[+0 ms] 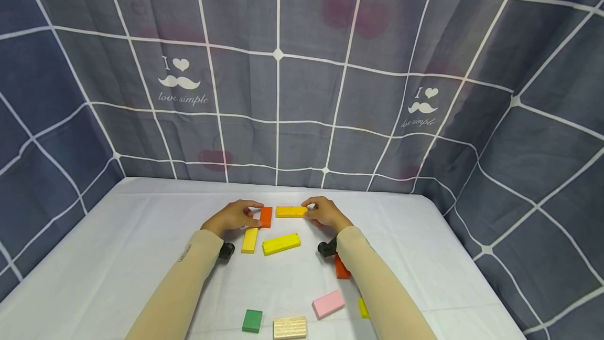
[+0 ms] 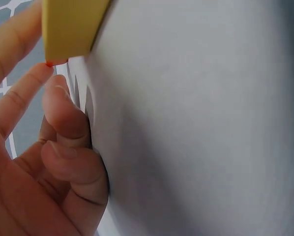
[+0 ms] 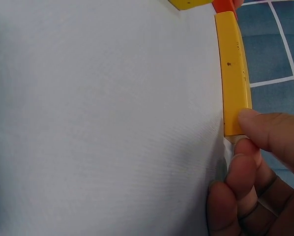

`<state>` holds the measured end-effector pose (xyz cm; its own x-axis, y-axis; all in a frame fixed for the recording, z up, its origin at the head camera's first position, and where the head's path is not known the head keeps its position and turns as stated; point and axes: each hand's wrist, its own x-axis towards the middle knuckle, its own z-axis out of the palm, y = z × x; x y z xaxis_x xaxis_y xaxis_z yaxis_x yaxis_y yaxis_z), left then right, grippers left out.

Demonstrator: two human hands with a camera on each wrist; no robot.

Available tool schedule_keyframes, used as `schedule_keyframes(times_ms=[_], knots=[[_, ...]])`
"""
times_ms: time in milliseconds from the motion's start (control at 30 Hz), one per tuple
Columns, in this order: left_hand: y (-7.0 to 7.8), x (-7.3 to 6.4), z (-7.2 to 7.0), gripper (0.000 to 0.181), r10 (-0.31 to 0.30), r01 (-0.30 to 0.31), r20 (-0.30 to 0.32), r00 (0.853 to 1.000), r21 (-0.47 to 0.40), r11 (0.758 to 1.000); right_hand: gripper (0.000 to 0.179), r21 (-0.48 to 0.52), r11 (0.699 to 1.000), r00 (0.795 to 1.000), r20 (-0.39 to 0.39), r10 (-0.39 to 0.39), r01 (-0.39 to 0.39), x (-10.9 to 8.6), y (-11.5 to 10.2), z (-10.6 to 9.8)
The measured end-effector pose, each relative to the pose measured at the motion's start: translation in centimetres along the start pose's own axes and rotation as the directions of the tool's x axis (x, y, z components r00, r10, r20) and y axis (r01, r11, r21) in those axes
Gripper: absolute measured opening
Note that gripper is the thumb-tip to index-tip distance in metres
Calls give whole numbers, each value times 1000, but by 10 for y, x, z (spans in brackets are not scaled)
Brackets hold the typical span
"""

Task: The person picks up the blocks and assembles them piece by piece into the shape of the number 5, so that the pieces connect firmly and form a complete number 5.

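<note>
My left hand (image 1: 234,215) pinches a red-orange block (image 1: 266,217) between thumb and forefinger near the back of the table. In the left wrist view only a sliver of that block shows behind a yellow block (image 2: 71,29). My right hand (image 1: 327,212) pinches the right end of a long amber-yellow block (image 1: 291,212), which lies just right of the red-orange one with a small gap between. Its thumb (image 3: 265,129) presses on the block's end. Nearer me lie a pale yellow block (image 1: 249,240), close under the left fingers, and a bright yellow block (image 1: 281,244), set slantwise.
Toward the front of the white table (image 1: 155,277) lie a green block (image 1: 252,321), a bare wooden block (image 1: 290,328) and a pink block (image 1: 328,304). My right forearm partly covers a red block (image 1: 342,268) and a yellow one (image 1: 364,308). A grey checked curtain (image 1: 302,88) surrounds the table.
</note>
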<state>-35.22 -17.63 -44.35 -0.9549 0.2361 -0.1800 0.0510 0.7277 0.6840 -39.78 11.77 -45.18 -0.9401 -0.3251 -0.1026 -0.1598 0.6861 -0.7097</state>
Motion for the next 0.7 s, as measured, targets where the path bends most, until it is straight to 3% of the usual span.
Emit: schedule_keyframes(times_ms=[700], knots=[[3,1,5,61,42,-42,-6,999,-16,999,29,2,1000,999,30,-10,10,-2,-3,-1]])
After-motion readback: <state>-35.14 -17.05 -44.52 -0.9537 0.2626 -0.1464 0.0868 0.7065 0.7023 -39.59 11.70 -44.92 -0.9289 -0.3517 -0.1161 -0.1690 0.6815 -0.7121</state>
